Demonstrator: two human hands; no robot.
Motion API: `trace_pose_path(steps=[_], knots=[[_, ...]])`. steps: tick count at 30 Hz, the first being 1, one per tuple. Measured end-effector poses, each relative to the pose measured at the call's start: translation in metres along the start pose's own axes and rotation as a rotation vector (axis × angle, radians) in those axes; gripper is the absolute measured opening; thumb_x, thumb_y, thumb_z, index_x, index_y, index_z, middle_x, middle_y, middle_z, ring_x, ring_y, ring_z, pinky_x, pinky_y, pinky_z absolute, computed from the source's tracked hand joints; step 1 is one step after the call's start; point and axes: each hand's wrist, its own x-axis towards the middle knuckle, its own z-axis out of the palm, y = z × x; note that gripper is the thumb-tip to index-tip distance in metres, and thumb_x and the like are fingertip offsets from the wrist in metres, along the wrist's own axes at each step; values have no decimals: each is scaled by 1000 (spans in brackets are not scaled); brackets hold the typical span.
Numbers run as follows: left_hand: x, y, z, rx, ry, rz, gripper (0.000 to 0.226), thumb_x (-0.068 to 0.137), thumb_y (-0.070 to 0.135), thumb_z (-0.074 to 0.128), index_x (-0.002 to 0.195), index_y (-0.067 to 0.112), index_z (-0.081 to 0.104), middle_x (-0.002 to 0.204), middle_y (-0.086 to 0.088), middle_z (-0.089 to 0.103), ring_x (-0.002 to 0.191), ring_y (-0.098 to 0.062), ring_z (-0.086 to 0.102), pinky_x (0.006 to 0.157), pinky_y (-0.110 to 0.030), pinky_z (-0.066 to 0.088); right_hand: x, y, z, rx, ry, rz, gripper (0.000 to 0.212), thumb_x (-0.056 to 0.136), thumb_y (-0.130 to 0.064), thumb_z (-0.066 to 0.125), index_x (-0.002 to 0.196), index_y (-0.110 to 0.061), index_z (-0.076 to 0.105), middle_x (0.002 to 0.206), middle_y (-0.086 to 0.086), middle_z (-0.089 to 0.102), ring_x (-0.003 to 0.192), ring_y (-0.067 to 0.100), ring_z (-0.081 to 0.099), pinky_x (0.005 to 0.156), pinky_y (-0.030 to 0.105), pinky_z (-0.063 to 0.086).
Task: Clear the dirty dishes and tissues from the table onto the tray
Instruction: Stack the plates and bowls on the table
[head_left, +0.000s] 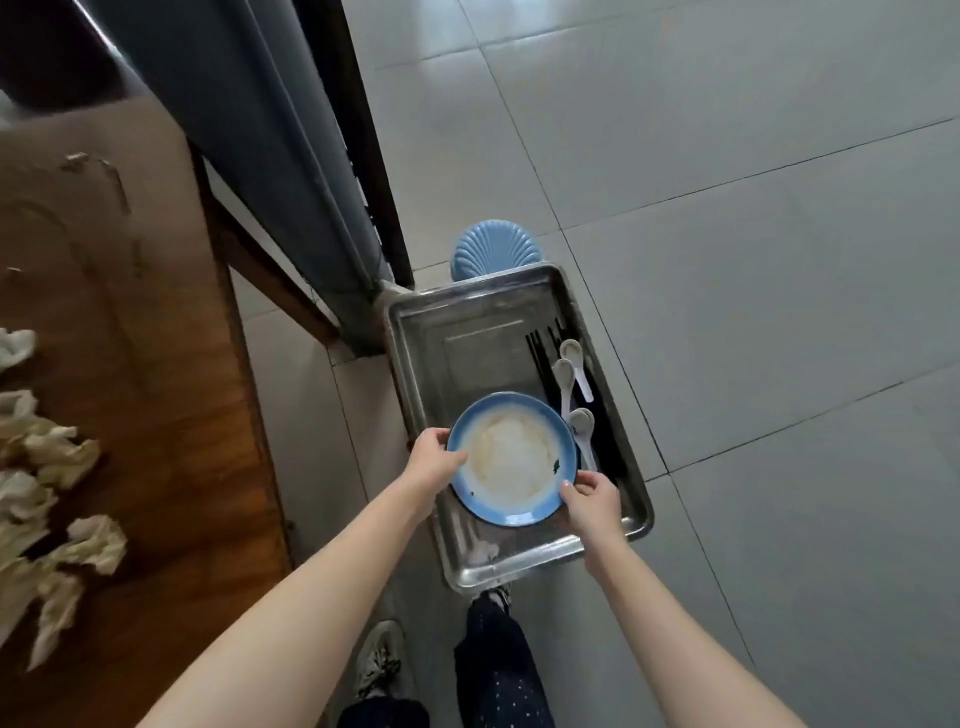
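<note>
A dirty blue-rimmed plate with brown smears is held over the near half of a steel tray. My left hand grips its left rim with the thumb on top. My right hand grips its lower right rim. Inside the tray, along its right side, lie three white spoons and several black chopsticks. Several crumpled, stained tissues lie on the wooden table at the left.
A blue plastic stool stands under the far end of the tray. A grey post and dark wooden frame rise between table and tray. Grey tiled floor lies to the right. My legs and shoes are below.
</note>
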Motion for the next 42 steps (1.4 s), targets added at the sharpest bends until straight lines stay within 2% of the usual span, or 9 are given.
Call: trace_pose_path(steps=[5,12,19,22,25,28,33,38,42], knots=[[66,-10,17,-29,52,-87,49,88,4,61,132,8,42,118,-3,49,103,-18,49,81,-29,45,70,1,27,-82,-18,49,16,88,-9,61,102,-14,58,98,3,62,97,22,59,91,41,50],[132,-24,35,-29,39,-160,57,83,5,68,133,13,43,132,-9,47,114,-24,52,98,-41,49,138,5,48,-202,-21,42,26,85,-2,61,112,-3,60,93,4,59,88,16,55,80,27,43],[143,-22,37,-94,-35,-177,57,85,3,66,137,16,45,119,2,54,104,-14,51,76,-27,43,154,2,47,-168,-128,78,32,85,-5,66,116,-10,62,99,0,65,89,12,59,85,30,47],[137,-22,30,-61,-82,-144,52,87,3,64,136,15,49,128,-2,57,117,-20,53,85,-29,47,146,-2,42,-153,-176,69,35,84,-6,67,118,-12,63,97,-6,66,82,0,58,78,23,43],[111,-17,24,-22,-88,-129,71,88,5,64,149,14,29,152,-4,35,137,-25,36,107,-38,36,124,-11,32,-167,-217,60,43,83,-8,69,125,-10,57,103,-6,61,90,4,56,77,16,42],[69,-12,16,-21,-91,-114,80,88,9,66,152,19,19,157,-4,23,141,-23,29,108,-36,32,86,-21,17,-179,-211,64,51,84,-10,69,132,-13,52,106,-7,56,100,10,52,86,24,41],[-2,-13,-20,-77,-34,-55,70,91,12,61,150,26,25,151,-5,33,135,-22,37,93,-28,35,24,-48,-2,-181,-226,-20,37,86,-6,65,121,-19,60,103,-6,63,93,7,56,81,26,41],[-80,-12,-75,-172,10,78,53,93,12,59,142,23,41,132,-4,54,116,-16,51,84,-26,45,-44,-81,-3,-163,-257,-183,30,87,-6,64,112,-24,64,99,-5,66,88,-1,57,65,14,39],[-144,-27,-126,-267,107,183,45,93,10,59,135,20,49,121,-1,60,111,-16,57,81,-25,49,-113,-89,20,-179,-333,-300,30,89,-2,60,112,-22,64,97,-3,65,88,2,59,67,14,42]])
